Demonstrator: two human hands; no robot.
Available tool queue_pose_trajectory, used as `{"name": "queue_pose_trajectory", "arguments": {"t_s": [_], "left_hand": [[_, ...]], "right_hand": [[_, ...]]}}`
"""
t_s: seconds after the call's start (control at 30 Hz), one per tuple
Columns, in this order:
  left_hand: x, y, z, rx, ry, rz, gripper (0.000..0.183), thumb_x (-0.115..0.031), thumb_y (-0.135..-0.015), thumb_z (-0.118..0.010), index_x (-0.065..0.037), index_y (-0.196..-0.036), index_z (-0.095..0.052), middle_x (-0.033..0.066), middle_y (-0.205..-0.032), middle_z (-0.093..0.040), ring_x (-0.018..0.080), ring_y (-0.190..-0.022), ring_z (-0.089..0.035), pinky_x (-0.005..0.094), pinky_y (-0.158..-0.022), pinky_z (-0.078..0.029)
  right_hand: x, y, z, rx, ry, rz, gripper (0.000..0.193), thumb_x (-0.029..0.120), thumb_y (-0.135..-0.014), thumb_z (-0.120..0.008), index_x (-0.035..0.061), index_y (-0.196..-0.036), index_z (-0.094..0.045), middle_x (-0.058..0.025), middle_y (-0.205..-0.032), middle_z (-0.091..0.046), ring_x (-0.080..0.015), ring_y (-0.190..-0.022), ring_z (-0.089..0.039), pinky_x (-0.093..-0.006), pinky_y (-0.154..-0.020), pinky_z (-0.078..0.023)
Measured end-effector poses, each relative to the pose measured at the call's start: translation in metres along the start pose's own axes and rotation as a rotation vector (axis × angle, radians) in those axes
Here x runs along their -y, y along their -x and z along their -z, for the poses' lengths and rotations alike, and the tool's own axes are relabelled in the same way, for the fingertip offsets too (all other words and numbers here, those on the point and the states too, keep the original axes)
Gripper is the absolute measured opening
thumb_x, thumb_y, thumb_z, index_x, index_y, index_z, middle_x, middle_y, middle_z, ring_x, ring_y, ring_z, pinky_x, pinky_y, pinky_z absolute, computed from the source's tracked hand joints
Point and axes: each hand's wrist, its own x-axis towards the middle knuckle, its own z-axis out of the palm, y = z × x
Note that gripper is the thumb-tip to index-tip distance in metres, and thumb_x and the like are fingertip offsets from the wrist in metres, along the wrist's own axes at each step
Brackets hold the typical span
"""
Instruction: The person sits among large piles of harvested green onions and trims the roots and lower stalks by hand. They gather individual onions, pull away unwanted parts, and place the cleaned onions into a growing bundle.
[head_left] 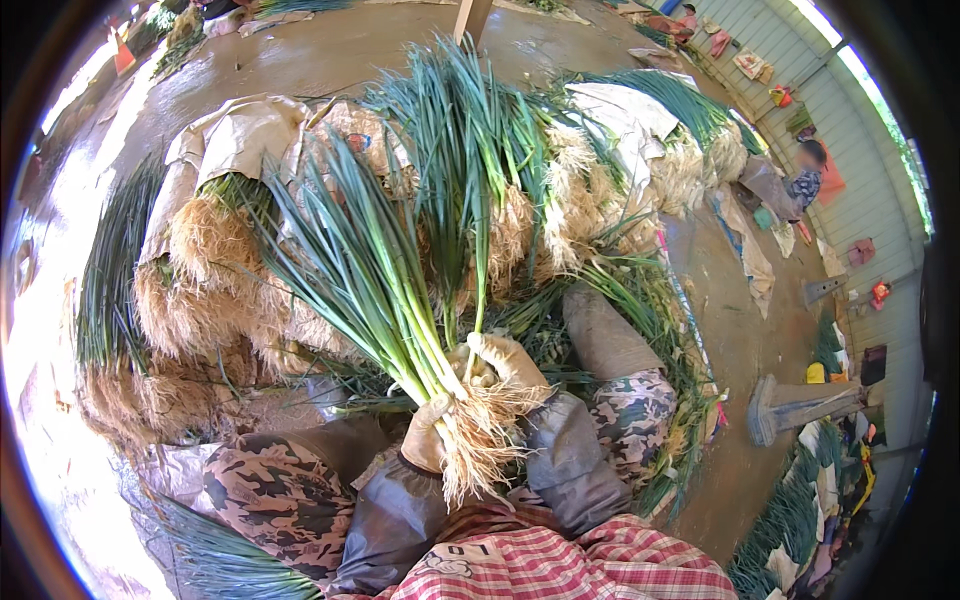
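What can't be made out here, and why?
In the head view:
Left hand: most fingers, hidden behind the roots of the held green onions.
Co-worker, far right: what the hands do, too small.
Leafy bundle, lower left: one end, cut off by the lower edge.

A brown floor [740, 345] runs past 1 wooden post [472, 18] at the top and 1 orange cone-shaped item [122, 55] at upper left to a pale ribbed wall [885, 170] on the right, near which are 1 co-worker [803, 187], a grey post [800, 410] and a yellow item [815, 373].
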Motion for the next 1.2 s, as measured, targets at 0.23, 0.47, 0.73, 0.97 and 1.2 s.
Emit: {"name": "queue_pose_trajectory", "arguments": {"t_s": [0.23,0.47,0.73,0.97,1.2], "left_hand": [[-0.002,0.000,-0.010,0.018,0.035,-0.015,0.070,-0.019,-0.076,-0.072,-0.008,-0.137,-0.039,0.0128,-0.135,-0.046,0.0259,-0.108,-0.055,0.0436,-0.092,-0.049],[0.004,0.003,-0.008,0.128,-0.212,0.310,0.069,-0.016,-0.072,-0.073,-0.002,-0.133,-0.042,0.0119,-0.132,-0.048,0.0253,-0.106,-0.057,0.0449,-0.092,-0.049],[-0.036,0.021,0.002,0.943,-0.458,-0.343,0.039,-0.024,-0.080,-0.069,-0.002,-0.110,-0.059,0.0128,-0.110,-0.057,0.0152,-0.070,-0.047,0.0314,-0.064,-0.047],[-0.033,0.016,-0.053,-0.194,-0.296,-0.418,0.041,-0.015,-0.083,-0.060,0.001,-0.120,-0.054,0.0106,-0.102,-0.062,0.0214,-0.093,-0.059,0.0334,-0.086,-0.050],[-0.027,0.011,-0.021,-0.317,-0.336,-0.304,0.048,-0.007,-0.085,-0.056,0.003,-0.131,-0.046,0.0101,-0.107,-0.063,0.0203,-0.095,-0.061,0.0323,-0.086,-0.050]], "right_hand": [[0.047,0.022,0.012,-0.597,0.210,0.515,0.035,0.028,-0.099,-0.046,-0.0010,-0.092,-0.066,-0.0109,-0.078,-0.068,-0.0053,-0.048,-0.050,-0.0194,-0.044,-0.042],[0.088,-0.105,0.040,-0.430,0.421,0.130,0.039,0.034,-0.090,-0.061,-0.0048,-0.091,-0.065,-0.0074,-0.073,-0.064,-0.0106,-0.055,-0.052,-0.0236,-0.046,-0.042],[0.163,-0.094,0.065,-0.814,0.265,0.736,0.018,0.015,-0.092,-0.050,0.0039,-0.094,-0.065,-0.0066,-0.079,-0.066,-0.0098,-0.055,-0.055,-0.0229,-0.050,-0.048],[0.028,-0.059,0.058,-0.108,1.157,-0.313,0.039,0.041,-0.094,-0.050,0.0051,-0.097,-0.066,-0.0100,-0.081,-0.070,-0.0145,-0.056,-0.064,-0.0312,-0.061,-0.053],[-0.096,-0.156,0.077,-0.331,1.049,-0.003,0.056,0.049,-0.082,-0.067,-0.0040,-0.099,-0.064,-0.0172,-0.080,-0.066,-0.0247,-0.071,-0.063,-0.0357,-0.064,-0.049]]}}
